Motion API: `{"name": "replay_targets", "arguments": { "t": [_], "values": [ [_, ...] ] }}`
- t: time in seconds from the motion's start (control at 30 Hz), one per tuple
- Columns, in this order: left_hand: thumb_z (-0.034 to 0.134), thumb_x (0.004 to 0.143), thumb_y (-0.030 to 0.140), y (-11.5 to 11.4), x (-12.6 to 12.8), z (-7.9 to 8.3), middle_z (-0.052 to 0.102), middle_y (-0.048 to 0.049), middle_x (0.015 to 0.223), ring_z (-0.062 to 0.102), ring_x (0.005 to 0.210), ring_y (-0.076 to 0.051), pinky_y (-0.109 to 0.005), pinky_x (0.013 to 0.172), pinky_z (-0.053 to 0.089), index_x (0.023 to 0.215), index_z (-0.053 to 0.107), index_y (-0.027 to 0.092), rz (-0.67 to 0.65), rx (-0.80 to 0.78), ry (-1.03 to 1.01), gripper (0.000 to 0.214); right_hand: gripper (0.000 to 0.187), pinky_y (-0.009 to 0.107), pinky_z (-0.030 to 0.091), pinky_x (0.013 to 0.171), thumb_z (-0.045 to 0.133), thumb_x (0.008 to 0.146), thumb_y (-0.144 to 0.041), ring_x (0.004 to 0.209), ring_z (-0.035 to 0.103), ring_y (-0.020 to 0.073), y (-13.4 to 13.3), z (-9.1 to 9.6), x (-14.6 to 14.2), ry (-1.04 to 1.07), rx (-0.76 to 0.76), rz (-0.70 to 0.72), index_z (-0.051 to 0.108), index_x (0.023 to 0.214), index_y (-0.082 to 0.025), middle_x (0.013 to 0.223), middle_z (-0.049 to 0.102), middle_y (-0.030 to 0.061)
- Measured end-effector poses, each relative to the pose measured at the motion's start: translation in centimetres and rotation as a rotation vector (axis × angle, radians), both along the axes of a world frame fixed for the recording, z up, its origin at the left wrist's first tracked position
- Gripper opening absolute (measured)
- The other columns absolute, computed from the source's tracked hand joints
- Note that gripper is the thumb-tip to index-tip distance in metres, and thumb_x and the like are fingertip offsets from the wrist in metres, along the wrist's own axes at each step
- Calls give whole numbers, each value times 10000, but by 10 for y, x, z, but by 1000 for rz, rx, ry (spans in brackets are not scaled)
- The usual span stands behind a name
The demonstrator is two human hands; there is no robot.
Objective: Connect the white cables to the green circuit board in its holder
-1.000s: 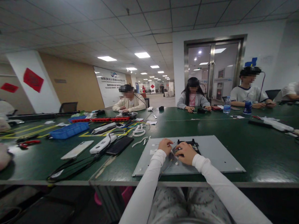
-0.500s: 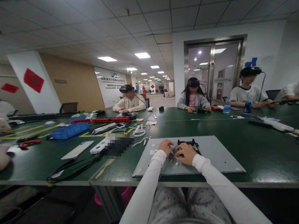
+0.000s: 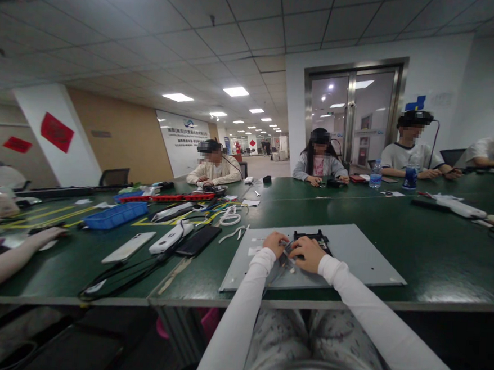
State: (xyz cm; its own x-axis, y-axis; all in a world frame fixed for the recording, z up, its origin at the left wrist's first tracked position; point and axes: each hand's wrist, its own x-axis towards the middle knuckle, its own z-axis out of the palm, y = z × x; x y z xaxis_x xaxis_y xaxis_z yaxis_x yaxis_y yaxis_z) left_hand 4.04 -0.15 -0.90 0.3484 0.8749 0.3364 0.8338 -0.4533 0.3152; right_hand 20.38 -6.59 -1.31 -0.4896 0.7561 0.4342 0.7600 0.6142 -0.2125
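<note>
A grey metal panel (image 3: 364,255) lies flat on the green table (image 3: 438,238) in front of me. A small black bracket (image 3: 313,235) sits on it just beyond my hands. My left hand (image 3: 275,244) and my right hand (image 3: 309,252) rest close together on the panel, fingers curled and pinched around a small dark part (image 3: 285,258) between them. What exactly they hold is too small to make out. Both arms wear white sleeves.
To the left lie a black phone (image 3: 198,240), a white device (image 3: 167,239), a silver phone (image 3: 129,246), cables, a blue tray (image 3: 115,215) and a red power strip (image 3: 174,197). A neighbour's arm (image 3: 9,256) reaches in at far left. Several people sit across the table.
My hands stay almost still on the panel. The neighbour's arm at far left has stretched forward over the table, towards the red-handled tool.
</note>
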Motion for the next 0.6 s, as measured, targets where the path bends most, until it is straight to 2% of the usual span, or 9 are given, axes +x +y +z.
{"name": "replay_targets", "arguments": {
  "t": [0.13,0.6],
  "values": [
    [457,634,-9,1,0,-1,603,-37,947,517,924,-138,-232,851,375,858,657,196,41,-31,34,364,224,388,302,775,516,682,-239,991,396,220,-1,1,0,-1,-1,3,650,853,-296,1016,568,14],
    [433,650,-20,10,-5,-8,589,-49,947,508,926,-144,-240,853,367,887,642,179,141,0,21,374,254,394,292,782,512,669,-221,1000,398,224,2,-3,0,3,-3,0,649,867,-303,1021,564,19]
  ]
}}
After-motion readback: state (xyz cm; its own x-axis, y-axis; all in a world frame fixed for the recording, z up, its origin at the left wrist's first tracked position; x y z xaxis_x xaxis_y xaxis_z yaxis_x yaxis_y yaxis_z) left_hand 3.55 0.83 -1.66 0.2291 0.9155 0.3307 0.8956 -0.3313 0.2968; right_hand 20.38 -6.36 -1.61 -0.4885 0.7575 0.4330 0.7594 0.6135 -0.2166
